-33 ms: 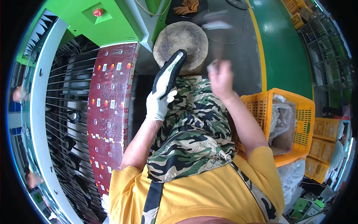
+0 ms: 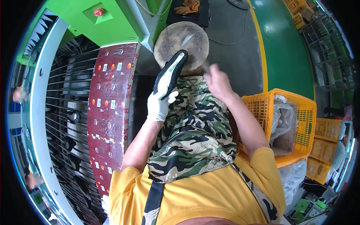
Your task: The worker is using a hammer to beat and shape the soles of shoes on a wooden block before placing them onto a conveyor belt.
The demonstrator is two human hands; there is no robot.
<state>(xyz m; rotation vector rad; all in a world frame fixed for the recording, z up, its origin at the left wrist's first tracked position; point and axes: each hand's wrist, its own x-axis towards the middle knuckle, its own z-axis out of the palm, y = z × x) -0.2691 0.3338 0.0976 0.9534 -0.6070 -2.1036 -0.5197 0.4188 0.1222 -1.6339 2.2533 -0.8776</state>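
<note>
My left hand (image 2: 159, 105), in a white glove, grips a black-and-white shoe sole (image 2: 170, 73) by its lower end; the sole slants up so that its tip lies over the near edge of the round wooden block (image 2: 176, 35). My right hand (image 2: 217, 82) is bare and closed round a thin handle, holding a knife (image 2: 189, 38) whose pale blade is blurred over the middle of the block. Both hands sit just on the near side of the block, the left one to its lower left, the right one to its lower right. A camouflage apron (image 2: 195, 131) covers my lap below the block. Left of the block stands a long dark-red wrapped panel (image 2: 110, 97), and beyond that a black wire rack (image 2: 71, 112). Above and left of the block is a green machine housing with a red button (image 2: 98, 12). An orange crate (image 2: 300, 112) with clear plastic bags inside stands to the block's lower right, on the grey floor (image 2: 240, 45).
</note>
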